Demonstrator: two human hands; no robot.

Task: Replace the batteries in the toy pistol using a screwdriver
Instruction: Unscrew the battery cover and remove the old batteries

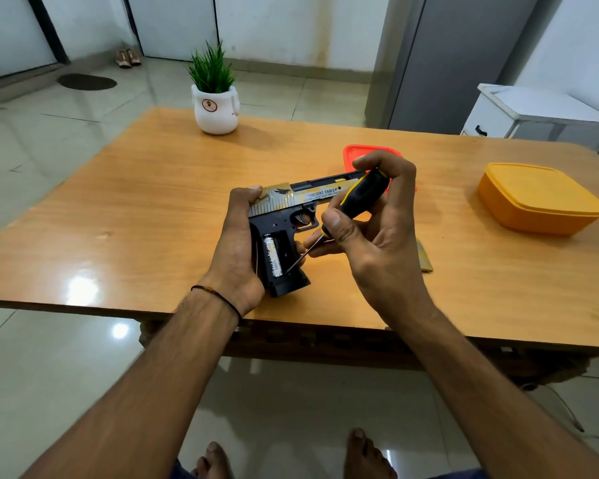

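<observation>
My left hand grips the toy pistol by the back of its black handle, barrel pointing right, above the wooden table. The battery bay in the grip is uncovered and one white and yellow battery lies inside it. My right hand holds a black and yellow screwdriver, its metal tip pushed into the bay beside the battery. A flat yellowish piece, possibly the bay cover, lies on the table behind my right hand, partly hidden.
An orange lidded box sits at the right of the table. A red lid lies behind the pistol. A white pot with a green plant stands at the far edge. A white cabinet is beyond the table.
</observation>
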